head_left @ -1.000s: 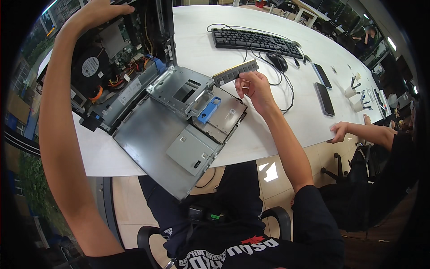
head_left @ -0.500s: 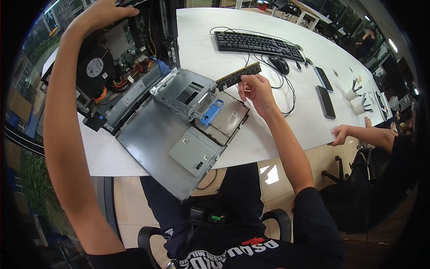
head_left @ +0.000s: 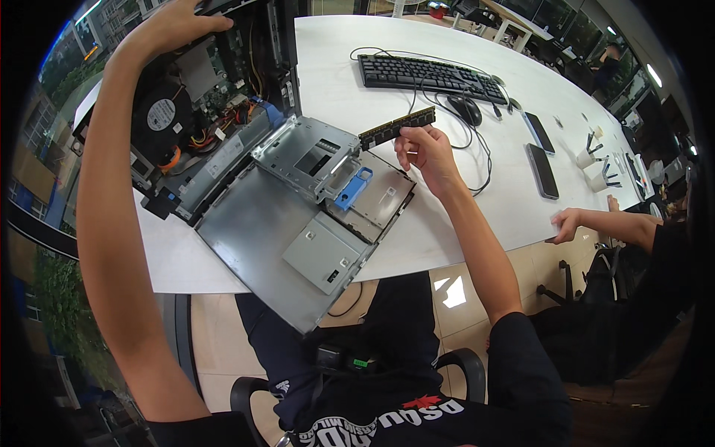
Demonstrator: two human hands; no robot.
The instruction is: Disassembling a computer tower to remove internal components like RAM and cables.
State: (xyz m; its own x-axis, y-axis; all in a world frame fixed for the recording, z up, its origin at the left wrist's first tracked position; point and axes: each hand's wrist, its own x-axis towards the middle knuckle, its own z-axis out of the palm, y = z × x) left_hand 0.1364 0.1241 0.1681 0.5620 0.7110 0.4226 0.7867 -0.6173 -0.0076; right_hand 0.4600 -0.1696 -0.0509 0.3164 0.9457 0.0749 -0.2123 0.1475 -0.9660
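Overhead, an opened desktop computer case lies at ten o'clock on a white table, its fan, wiring and metal drive cage exposed. A left hand grips the case's far edge, fingers curled over it. Keyboard, mouse and two phones sit toward one o'clock. A right hand pinches a long dark memory stick at its end, holding it tilted just above the cage.

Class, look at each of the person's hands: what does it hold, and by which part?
The right hand pinches a memory module by its right end. The left hand grips the top edge of the open computer case.
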